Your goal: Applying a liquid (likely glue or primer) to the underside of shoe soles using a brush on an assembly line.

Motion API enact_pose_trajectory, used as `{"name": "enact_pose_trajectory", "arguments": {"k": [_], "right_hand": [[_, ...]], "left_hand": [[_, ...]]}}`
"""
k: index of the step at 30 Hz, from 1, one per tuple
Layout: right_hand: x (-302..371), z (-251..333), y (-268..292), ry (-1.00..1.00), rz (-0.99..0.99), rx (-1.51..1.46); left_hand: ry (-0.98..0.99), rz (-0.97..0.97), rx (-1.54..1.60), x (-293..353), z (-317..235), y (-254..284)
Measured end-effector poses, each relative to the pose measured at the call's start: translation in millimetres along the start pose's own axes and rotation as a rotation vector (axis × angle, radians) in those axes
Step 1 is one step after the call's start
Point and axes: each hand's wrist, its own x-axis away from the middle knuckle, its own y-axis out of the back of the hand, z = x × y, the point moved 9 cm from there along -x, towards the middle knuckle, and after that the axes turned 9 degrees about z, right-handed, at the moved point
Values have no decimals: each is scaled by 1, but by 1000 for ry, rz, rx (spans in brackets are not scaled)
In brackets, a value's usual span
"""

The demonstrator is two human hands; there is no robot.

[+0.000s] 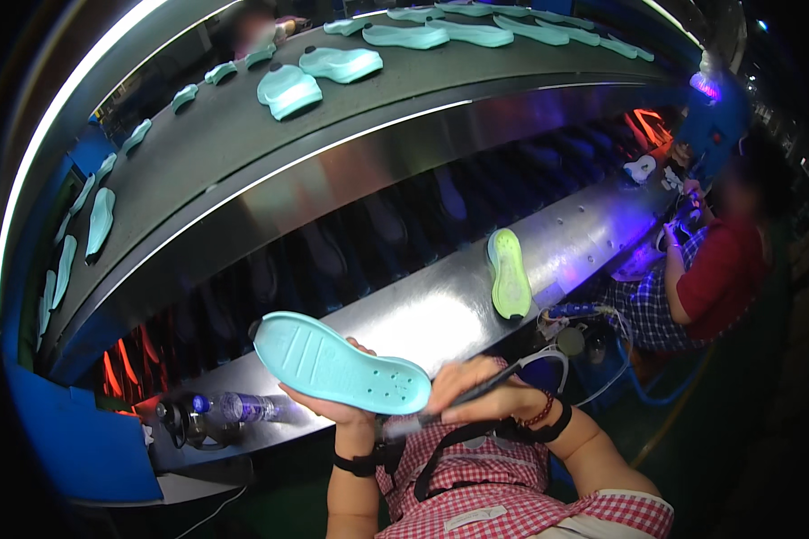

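My left hand (331,406) grips a turquoise shoe sole (333,359) from beneath, its fingers wrapped round the edge. The sole lies tilted, showing ridges at its broad end and small holes near the other end; a dark tab sticks out at its left tip. At the sole's right end is my right hand (490,388), closed on a slim dark-handled brush (485,388). The brush's pale tip is blurred and points down to the left, just below the sole. Whether it touches the sole I cannot tell. A yellow-green sole (511,274) lies on the metal ledge beyond my right hand.
Turquoise soles (404,37) ride on a dark conveyor belt (207,153) at the back. Below it, a dark slot holds more soles and glowing red heaters. A water bottle (247,407) lies on the metal ledge (404,314). A co-worker in red (724,260) sits at right.
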Motion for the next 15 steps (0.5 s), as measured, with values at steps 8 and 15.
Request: {"name": "enact_pose_trajectory", "arguments": {"k": [8, 15], "right_hand": [[-4, 19, 0, 109, 90, 33], [2, 10, 4, -1, 4, 46]], "left_hand": [[-10, 196, -129, -16, -16, -28], [45, 151, -6, -10, -16, -38]]}}
